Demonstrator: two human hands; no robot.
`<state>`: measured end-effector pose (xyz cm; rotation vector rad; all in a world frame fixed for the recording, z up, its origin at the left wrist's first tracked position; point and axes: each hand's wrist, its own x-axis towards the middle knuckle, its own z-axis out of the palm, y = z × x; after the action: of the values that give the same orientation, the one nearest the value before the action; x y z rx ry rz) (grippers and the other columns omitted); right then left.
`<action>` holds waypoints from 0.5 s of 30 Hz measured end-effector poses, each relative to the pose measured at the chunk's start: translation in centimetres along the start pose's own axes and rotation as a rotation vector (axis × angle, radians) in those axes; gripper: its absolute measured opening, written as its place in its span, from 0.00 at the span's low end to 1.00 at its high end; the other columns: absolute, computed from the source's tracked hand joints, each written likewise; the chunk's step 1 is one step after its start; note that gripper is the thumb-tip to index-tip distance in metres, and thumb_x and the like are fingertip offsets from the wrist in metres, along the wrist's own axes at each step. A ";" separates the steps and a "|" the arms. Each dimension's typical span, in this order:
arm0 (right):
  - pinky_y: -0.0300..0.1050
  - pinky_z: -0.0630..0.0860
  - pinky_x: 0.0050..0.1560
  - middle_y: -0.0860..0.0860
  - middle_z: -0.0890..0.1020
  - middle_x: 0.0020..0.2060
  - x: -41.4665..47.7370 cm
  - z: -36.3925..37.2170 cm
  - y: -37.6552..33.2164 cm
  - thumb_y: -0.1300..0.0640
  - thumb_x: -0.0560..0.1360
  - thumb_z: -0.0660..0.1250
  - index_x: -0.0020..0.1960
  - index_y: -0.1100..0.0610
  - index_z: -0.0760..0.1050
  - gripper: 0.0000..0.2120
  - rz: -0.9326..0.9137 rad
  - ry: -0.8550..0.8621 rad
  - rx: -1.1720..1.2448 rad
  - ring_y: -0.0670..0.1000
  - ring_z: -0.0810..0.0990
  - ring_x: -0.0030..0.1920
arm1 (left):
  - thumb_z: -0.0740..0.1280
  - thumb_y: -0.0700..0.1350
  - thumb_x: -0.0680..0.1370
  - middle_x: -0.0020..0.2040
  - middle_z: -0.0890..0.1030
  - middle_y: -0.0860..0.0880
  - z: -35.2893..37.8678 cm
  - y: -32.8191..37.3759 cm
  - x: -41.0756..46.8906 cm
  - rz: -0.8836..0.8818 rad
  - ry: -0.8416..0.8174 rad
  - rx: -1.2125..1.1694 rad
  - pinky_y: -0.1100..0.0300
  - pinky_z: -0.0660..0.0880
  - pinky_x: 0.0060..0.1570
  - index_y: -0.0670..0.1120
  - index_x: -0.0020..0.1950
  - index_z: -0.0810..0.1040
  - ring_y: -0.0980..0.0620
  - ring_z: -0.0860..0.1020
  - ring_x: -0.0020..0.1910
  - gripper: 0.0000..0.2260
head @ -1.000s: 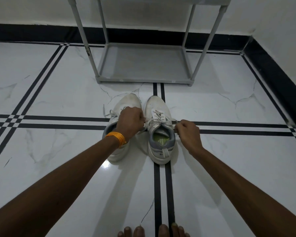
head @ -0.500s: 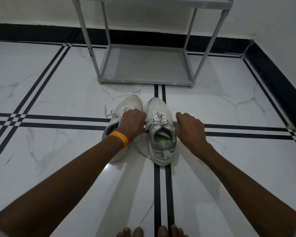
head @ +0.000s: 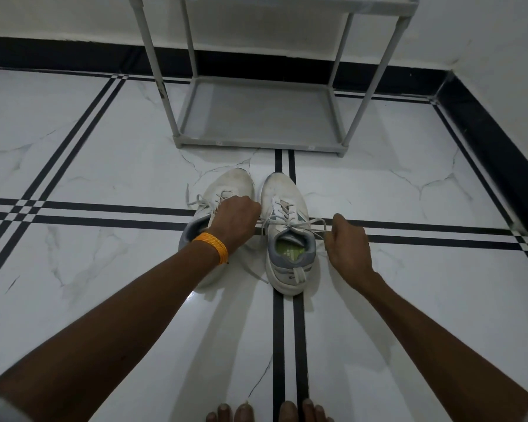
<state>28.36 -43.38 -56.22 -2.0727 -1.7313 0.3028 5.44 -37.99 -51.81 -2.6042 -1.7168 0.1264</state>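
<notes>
Moved the right hand [head: 346, 245] outward, toward the right of the frame, away from a spot tight against the right shoe [head: 279, 190] half a second earlier. Drew the lace [head: 316, 223] out with it, taut from the eyelets to the curled fingers. Read as a tightening pull, with the bow not yet formed. Kept the left hand [head: 237, 219] in place at centre frame, fisted knuckles-up over the tongue of the left shoe [head: 235, 184] and clamped on the other lace end, a strand emerging from the fist across the gap between the shoes. Held the right hand pinched shut on its strand, wrist low, forearm stretched in from the lower right corner. Left both shoes side by side on the floor [head: 104, 178], centre frame, toes toward the grey rack [head: 256, 117] just above.
</notes>
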 end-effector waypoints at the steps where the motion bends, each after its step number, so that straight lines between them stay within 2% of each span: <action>1: 0.52 0.69 0.32 0.59 0.76 0.31 0.3 0.2 0.2 0.62 0.74 0.63 0.36 0.57 0.65 0.10 0.125 -0.001 0.130 0.56 0.72 0.32 | 0.63 0.36 0.74 0.48 0.81 0.37 0.0 0.0 -0.1 0.004 -0.001 0.001 0.50 0.75 0.44 0.38 0.51 0.78 0.36 0.80 0.48 0.08; 3: 0.56 0.74 0.33 0.64 0.80 0.35 0.8 0.7 0.5 0.62 0.70 0.62 0.31 0.57 0.65 0.10 0.395 0.010 0.394 0.55 0.72 0.31 | 0.63 0.36 0.74 0.49 0.81 0.37 -0.2 -0.1 -0.2 0.008 -0.007 0.008 0.50 0.75 0.45 0.38 0.51 0.78 0.36 0.79 0.49 0.08; 4: 0.55 0.74 0.33 0.65 0.81 0.36 1.0 1.0 0.7 0.61 0.69 0.61 0.31 0.57 0.65 0.09 0.459 0.017 0.453 0.55 0.72 0.31 | 0.63 0.36 0.74 0.49 0.81 0.37 -0.3 -0.1 -0.2 0.009 -0.014 0.014 0.49 0.75 0.45 0.38 0.51 0.79 0.36 0.79 0.49 0.08; 8: 0.59 0.75 0.32 0.65 0.80 0.34 1.2 1.7 1.2 0.58 0.65 0.59 0.29 0.56 0.65 0.06 0.492 0.043 0.491 0.55 0.72 0.30 | 0.63 0.35 0.74 0.49 0.81 0.37 -0.2 -0.2 0.0 0.009 -0.028 0.026 0.50 0.74 0.44 0.38 0.50 0.79 0.36 0.79 0.49 0.08; 12: 0.43 0.66 0.25 0.60 0.76 0.31 0.7 0.2 -0.1 0.66 0.71 0.60 0.32 0.58 0.66 0.10 0.564 -0.021 0.579 0.53 0.70 0.25 | 0.64 0.36 0.74 0.48 0.81 0.37 0.6 -0.5 0.0 0.017 -0.011 -0.006 0.49 0.74 0.45 0.38 0.50 0.79 0.36 0.80 0.48 0.08; 15: 0.36 0.63 0.22 0.56 0.72 0.29 0.6 -1.6 -1.2 0.69 0.73 0.59 0.36 0.58 0.68 0.09 0.716 -0.247 0.861 0.50 0.70 0.24 | 0.64 0.39 0.75 0.47 0.82 0.36 1.6 -1.1 0.3 -0.019 0.010 -0.202 0.49 0.73 0.45 0.39 0.49 0.79 0.36 0.79 0.48 0.06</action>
<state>28.07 -42.88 -54.19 -1.8949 -0.6427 1.2918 4.41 -37.31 -53.37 -2.7190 -1.8402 -0.0646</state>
